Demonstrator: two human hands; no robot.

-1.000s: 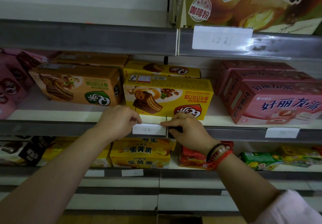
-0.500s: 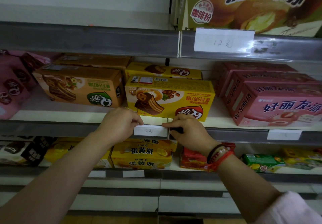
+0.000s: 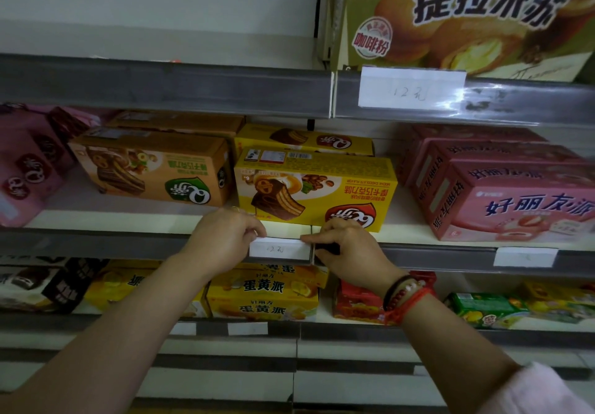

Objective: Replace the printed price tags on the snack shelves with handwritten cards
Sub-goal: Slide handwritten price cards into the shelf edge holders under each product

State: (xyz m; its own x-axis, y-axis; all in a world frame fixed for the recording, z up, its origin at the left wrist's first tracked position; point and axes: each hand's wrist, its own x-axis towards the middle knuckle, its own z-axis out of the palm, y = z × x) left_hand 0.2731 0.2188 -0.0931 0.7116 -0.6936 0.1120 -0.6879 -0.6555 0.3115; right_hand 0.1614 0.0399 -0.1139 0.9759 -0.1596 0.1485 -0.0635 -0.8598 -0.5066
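A small white handwritten card (image 3: 279, 249) sits in the grey price rail (image 3: 96, 242) of the middle shelf, under a yellow cake box (image 3: 317, 190). My left hand (image 3: 222, 240) pinches the card's left end. My right hand (image 3: 346, 249) pinches its right end with thumb and forefinger; beaded and red bracelets circle that wrist. Another handwritten card (image 3: 410, 88) sits in the top shelf's rail. A further white card (image 3: 524, 256) is in the middle rail to the right; its writing is too faint to read.
An orange-brown cake box (image 3: 151, 172) and pink boxes (image 3: 515, 201) flank the yellow one. The lower shelf holds yellow egg-yolk pie boxes (image 3: 262, 297), a red pack (image 3: 357, 304) and green packs (image 3: 483, 309), with white tags (image 3: 247, 329) in its rail.
Both hands stay pinched on the card's ends. The view has shifted slightly; nothing else moved.
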